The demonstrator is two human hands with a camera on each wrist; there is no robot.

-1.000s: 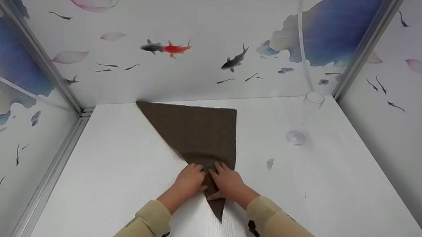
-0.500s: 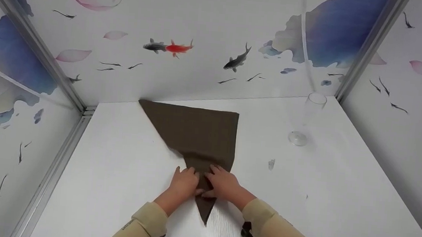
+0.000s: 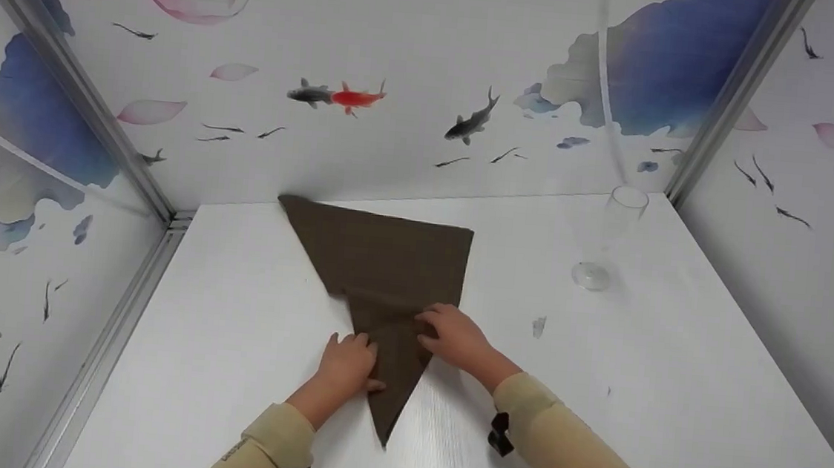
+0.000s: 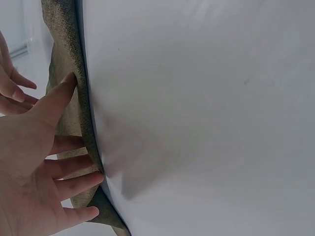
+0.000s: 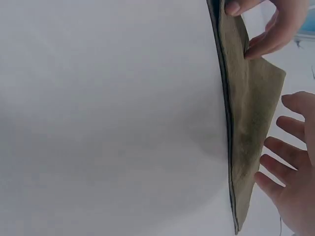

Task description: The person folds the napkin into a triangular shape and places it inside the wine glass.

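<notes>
A folded brown cloth napkin (image 3: 393,258) lies on the white table, its narrow tip toward the person and a broader part spread behind. My left hand (image 3: 348,366) rests along the left edge of the narrow part. Its thumb and fairly straight, spread fingers touch the cloth in the left wrist view. Opposite it, my right hand (image 3: 457,337) is at the right edge, where the folded layers lie. Thumb and curved fingers of that hand take the napkin near the crease in the right wrist view.
A clear stemmed glass (image 3: 592,276) stands at the back right of the table (image 3: 640,430). White panels (image 3: 373,30) printed with fish and petals enclose the table behind and at both sides. A small grey mark (image 3: 538,327) shows right of the napkin.
My hands have moved apart, left hand leftward and right hand slightly up and right. The napkin's near tip has swung left, and its narrow part lies wider and flatter.
</notes>
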